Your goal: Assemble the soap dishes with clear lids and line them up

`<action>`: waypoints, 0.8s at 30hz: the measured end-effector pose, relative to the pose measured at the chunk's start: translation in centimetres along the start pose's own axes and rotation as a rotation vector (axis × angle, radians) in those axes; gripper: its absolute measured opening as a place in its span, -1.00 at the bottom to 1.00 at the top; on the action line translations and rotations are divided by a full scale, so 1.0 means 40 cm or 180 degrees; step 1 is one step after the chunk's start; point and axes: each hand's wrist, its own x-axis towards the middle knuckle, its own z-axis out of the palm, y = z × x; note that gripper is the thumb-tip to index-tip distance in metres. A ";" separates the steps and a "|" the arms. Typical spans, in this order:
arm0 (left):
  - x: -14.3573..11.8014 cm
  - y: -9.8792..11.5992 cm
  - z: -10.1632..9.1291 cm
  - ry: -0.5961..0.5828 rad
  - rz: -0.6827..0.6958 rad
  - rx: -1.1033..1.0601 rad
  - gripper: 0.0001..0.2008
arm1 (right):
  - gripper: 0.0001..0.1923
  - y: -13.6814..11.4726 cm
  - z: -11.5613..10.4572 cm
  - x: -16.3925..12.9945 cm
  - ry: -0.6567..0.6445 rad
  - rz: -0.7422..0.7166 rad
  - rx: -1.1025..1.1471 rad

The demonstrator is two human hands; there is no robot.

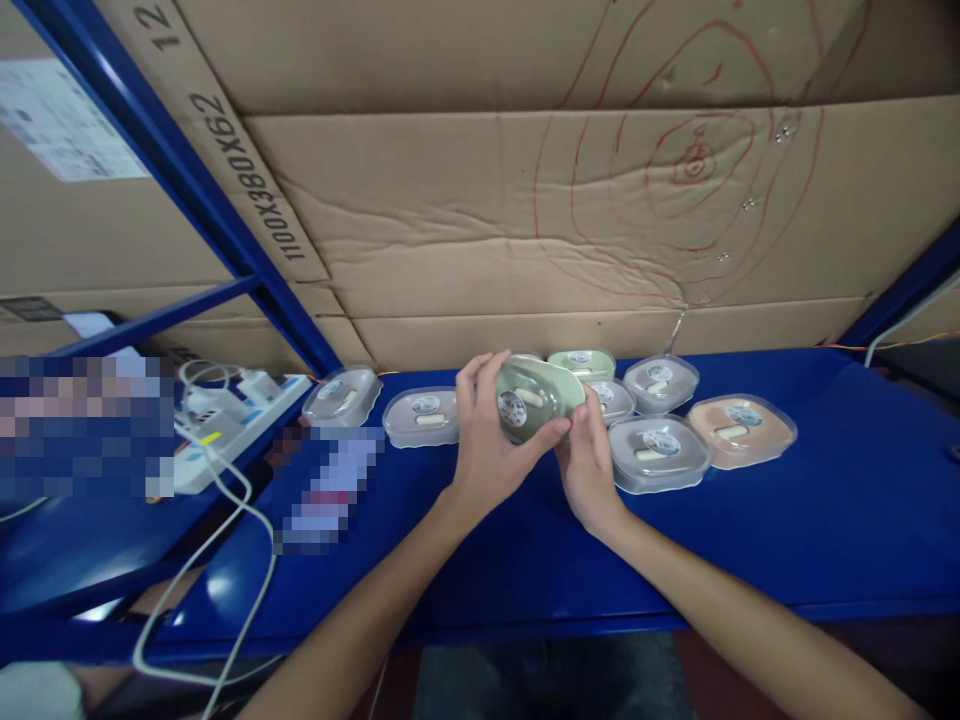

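Observation:
Both hands hold a green container with a clear lid, tilted up above the blue table. A round label and a small whitish piece show on it. My left hand wraps its left side, the thumb along the lower edge. At the lower right corner my right hand is closed on the rim, its fingertips partly hidden. Around them lie similar lidded containers: a grey one to the left, another grey one just right of my right hand, and a peach one farther right.
More containers lie farther back, among them a light green one and a clear grey one; one more grey container is at left. A white power strip with looping cables stands left. Cardboard walls the back, beside blue posts.

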 end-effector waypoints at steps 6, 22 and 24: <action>-0.012 -0.006 0.008 -0.0086 0.0069 0.0098 -0.41 | -0.41 -0.025 0.001 0.023 0.0137 0.0034 0.0326; 0.074 -0.042 -0.053 -0.0463 -0.2026 -0.3083 -0.43 | -0.54 -0.073 -0.041 0.098 0.0109 0.0595 0.0688; 0.090 -0.054 -0.069 -0.0215 -0.1900 -0.3028 -0.40 | -0.52 -0.064 -0.048 0.104 0.0184 0.0458 0.0570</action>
